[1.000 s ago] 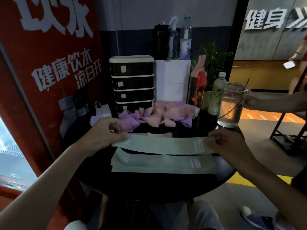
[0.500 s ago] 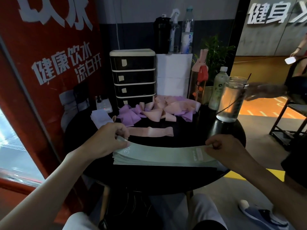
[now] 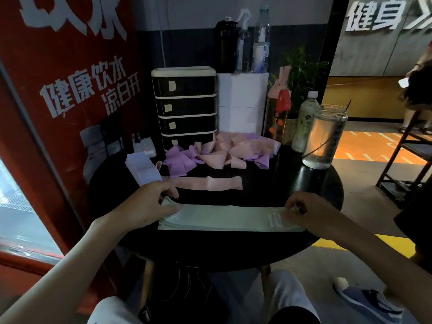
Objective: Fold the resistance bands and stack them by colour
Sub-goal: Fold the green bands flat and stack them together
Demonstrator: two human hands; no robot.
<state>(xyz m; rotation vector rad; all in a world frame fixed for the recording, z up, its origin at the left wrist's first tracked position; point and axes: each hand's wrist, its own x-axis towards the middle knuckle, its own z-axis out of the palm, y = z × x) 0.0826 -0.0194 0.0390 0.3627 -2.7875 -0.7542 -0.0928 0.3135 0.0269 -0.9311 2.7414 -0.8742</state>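
- On the near half of the round black table (image 3: 210, 251) lies the green stack (image 3: 229, 219), a pile of flat green bands with their edges roughly in line and the long side running left to right.
- The left hand (image 3: 149, 206) grasps the stack's left end. Its thumb lies on top beside a printed "30" and its fingers curl round the far edge.
- The right hand (image 3: 308, 211) pinches the stack's right end, with its fingers bent down over a white printed label. I cannot tell how many layers either hand holds.
- Just behind the stack, a single pink band (image 3: 210, 183) lies flat and parallel to it, apart from it. Its left end is hidden behind the left hand's fingers.
- Farther back, a loose heap (image 3: 229, 152) of pink and purple bands lies crumpled and tangled, right in front of a dark drawer unit (image 3: 184, 106) and a white box (image 3: 242, 101).
- A small pile of white paper (image 3: 142, 168) sits left of the heap near the table's left rim, with a power strip (image 3: 143, 146) behind it.
- A glass jar (image 3: 323, 139) of clear liquid stands at the right rim, and a pale bottle (image 3: 304, 122) stands just behind and left of it.
- Below the table edge, knees in light trousers show, and a shoe (image 3: 367, 298) rests on the floor to the right.
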